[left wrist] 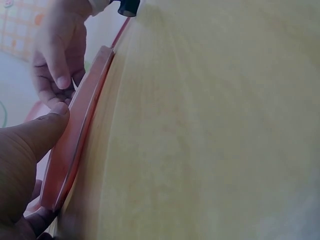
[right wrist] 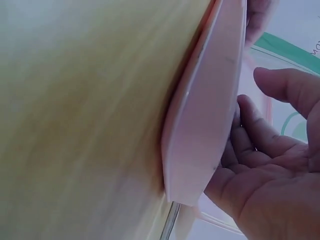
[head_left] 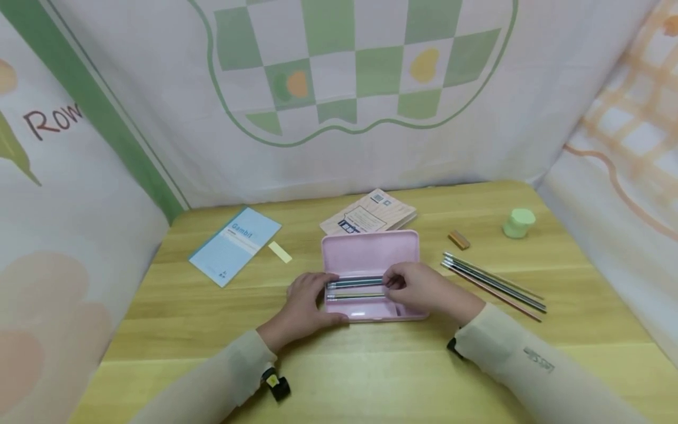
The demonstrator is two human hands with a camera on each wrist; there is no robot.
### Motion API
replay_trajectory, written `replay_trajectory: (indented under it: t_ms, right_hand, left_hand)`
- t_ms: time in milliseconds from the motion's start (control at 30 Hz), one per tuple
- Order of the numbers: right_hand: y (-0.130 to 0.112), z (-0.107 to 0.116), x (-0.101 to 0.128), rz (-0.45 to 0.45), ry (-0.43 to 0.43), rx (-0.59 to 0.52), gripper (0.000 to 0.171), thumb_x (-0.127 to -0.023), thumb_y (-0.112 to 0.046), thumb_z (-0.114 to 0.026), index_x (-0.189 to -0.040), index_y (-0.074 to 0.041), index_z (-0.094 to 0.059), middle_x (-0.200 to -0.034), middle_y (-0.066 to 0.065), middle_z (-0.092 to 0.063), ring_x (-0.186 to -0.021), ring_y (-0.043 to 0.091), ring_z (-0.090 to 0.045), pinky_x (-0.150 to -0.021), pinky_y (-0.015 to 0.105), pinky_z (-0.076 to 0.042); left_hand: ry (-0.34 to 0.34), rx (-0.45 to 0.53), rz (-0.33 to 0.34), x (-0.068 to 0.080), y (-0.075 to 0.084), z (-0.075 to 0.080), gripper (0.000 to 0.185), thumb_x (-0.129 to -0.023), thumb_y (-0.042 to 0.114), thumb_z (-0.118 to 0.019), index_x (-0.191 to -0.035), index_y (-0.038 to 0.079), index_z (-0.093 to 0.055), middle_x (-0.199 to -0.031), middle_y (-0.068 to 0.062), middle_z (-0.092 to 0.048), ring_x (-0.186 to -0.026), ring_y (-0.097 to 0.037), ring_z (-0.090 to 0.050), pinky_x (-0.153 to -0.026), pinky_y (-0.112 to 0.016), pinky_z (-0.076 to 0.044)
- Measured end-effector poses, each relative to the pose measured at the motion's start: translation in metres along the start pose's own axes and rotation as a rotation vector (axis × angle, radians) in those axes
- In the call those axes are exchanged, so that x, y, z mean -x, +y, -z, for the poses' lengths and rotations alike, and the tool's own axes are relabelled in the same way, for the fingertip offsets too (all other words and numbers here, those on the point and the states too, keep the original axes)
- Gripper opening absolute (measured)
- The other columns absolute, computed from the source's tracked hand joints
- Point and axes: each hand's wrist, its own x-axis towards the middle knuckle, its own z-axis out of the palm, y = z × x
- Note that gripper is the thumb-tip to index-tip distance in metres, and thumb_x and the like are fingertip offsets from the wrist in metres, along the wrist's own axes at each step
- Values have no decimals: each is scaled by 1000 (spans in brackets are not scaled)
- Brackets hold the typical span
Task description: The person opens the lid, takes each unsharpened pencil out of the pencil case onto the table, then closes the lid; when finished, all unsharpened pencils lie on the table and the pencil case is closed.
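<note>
An open pink pencil case (head_left: 371, 254) lies in the middle of the wooden table (head_left: 371, 365), with its lid tilted up at the back. A few pencils (head_left: 354, 286) lie lengthwise in its tray. My left hand (head_left: 309, 294) grips the case's left end, with the thumb (left wrist: 35, 140) pressed on the front rim (left wrist: 75, 135). My right hand (head_left: 402, 285) reaches into the tray's right part, where its bent fingertips touch the pencils' right ends. The right wrist view shows its thumb (right wrist: 285, 82) held apart from the fingers, beside the case's pink shell (right wrist: 205, 125).
More pencils (head_left: 492, 284) lie loose on the table to the right of the case. A brown eraser (head_left: 458, 239) and a green round container (head_left: 519, 223) sit behind them. A booklet (head_left: 368, 213), a blue notebook (head_left: 235, 244) and a yellow note (head_left: 279, 252) lie further back. Cloth walls surround the table.
</note>
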Motion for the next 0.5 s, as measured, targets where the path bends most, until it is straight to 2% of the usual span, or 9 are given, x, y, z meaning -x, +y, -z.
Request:
replay_trajectory:
  t_ms: [233,500]
  right_hand:
    - [2,-1,-2,-26,-67,-16,17,-90,-8,-77,-106,-9,-73,-94,-5,-69,-88,11,-64,-84,32,-58]
    - [6,-5,-2,13,-49,20,15,-88,-3,-76,-101,-11,-74,-91,-6,-70,-86,9,-63,-82,33,-56]
  left_hand:
    - [2,-3,-5,-1,-1,-1,95,-73,70,-83,-151,27,-51,-153,0,-50,-144,-28,-34,-121,-54,-18]
    - [-1,-3,-6,1,1,0,96,-73,69,-83,-151,25,-51,-152,0,-50,-142,-27,-35,-121,-54,-19]
